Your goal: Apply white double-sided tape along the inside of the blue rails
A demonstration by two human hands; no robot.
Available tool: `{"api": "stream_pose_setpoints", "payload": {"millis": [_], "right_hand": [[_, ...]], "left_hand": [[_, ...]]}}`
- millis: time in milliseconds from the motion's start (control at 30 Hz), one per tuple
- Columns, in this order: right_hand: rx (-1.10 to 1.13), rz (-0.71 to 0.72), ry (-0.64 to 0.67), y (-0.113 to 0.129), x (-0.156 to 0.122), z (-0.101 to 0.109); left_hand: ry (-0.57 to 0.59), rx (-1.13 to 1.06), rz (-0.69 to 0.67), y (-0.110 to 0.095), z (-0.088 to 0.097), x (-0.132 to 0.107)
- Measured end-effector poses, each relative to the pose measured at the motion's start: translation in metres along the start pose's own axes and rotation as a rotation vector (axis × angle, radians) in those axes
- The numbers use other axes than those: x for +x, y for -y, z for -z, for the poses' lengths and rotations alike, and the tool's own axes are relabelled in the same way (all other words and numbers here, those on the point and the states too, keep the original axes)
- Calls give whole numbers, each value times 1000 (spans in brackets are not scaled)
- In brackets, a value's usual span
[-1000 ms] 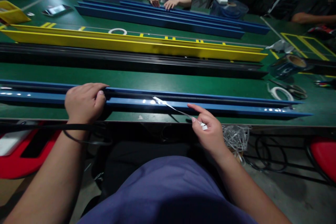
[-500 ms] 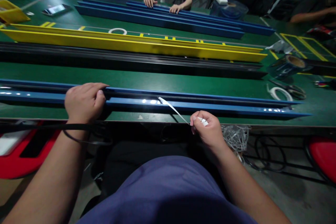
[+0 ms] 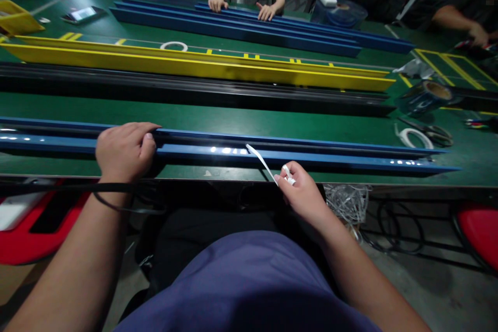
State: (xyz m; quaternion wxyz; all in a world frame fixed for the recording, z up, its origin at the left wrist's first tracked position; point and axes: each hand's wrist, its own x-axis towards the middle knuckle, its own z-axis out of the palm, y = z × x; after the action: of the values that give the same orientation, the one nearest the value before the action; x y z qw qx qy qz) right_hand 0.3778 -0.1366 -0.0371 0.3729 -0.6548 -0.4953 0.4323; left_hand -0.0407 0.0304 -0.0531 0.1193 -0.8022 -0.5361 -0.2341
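A long blue channel profile (image 3: 187, 152) lies along the near edge of the green table. My left hand (image 3: 125, 151) is closed over its left part, with the fingers across the channel; their tips are partly hidden. Beyond the profile's front edge, my right hand (image 3: 302, 188) pinches a thin white strip (image 3: 261, 160). One end of this strip meets the profile's channel and the rest runs slanting down to my fingers. More of the white strip is bunched in the right hand.
Behind lie a black profile (image 3: 218, 94) and a yellow profile (image 3: 194, 65). To the right are a film roll (image 3: 424, 97), a white tape ring (image 3: 416, 139) and scissors (image 3: 440, 136). Across the table, a co-worker's hands (image 3: 266, 12) rest at other blue profiles (image 3: 233, 28).
The spot where the white strip leaves the profile has shifted right. My right hand has turned and gathered the strip differently; my left hand stays put. The co-worker's hands have moved apart.
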Motion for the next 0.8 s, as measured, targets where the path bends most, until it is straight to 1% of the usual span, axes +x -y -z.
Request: {"api": "stream_pose_setpoints", "payload": {"millis": [133, 300, 400, 467, 567, 667, 733, 800], "right_hand": [[13, -17, 122, 1, 0, 0], [-2, -30, 234, 4, 0, 0], [-45, 12, 324, 7, -2, 2], [-73, 70, 344, 11, -4, 3], [-143, 205, 289, 15, -5, 4], [-195, 372, 124, 16, -6, 4], [-201, 458, 6, 17, -6, 4], [-202, 515, -58, 17, -7, 4]], "left_hand": [[15, -30, 16, 1, -1, -1], [17, -6, 17, 1, -1, -1], [20, -3, 13, 0, 0, -1], [18, -9, 12, 0, 1, 0], [14, -10, 8, -2, 1, 0], [4, 1, 5, -2, 2, 0], [1, 1, 10, -3, 2, 0], [8, 1, 18, -3, 3, 0]]}}
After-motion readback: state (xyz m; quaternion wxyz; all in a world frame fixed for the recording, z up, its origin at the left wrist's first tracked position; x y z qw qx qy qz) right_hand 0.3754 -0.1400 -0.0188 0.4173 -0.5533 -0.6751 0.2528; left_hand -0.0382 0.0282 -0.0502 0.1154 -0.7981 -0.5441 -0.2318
